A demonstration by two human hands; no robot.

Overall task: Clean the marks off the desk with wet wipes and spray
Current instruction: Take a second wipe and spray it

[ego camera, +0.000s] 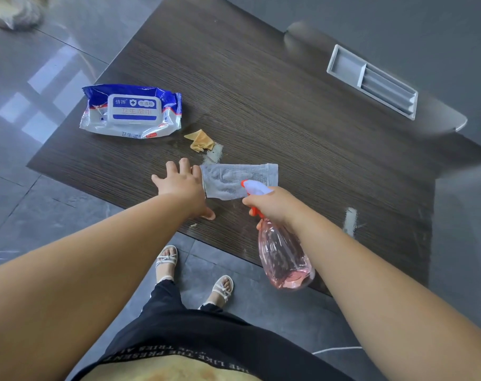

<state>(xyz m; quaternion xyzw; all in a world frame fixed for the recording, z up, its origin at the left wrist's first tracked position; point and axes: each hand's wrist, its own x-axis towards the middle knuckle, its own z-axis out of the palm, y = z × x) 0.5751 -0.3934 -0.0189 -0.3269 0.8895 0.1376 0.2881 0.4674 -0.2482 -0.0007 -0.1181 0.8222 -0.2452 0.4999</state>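
A white wet wipe [233, 177] lies spread flat on the dark wood desk [288, 111] near its front edge. My left hand [180, 180] rests flat on the desk with fingers spread, touching the wipe's left edge. My right hand [272, 204] grips the neck of a pink spray bottle [283, 257] with an orange trigger, its white nozzle over the wipe. Pale marks show on the desk beyond the wipe [214, 155] and at the right [350, 220]. A blue-and-white wet wipe pack [132, 111] lies at the desk's left.
A crumpled tan scrap [200, 140] lies between the pack and the wipe. A grey cable tray [371, 81] is set into the desk's far right. My sandalled feet [195, 273] stand on the grey tiled floor below the desk edge.
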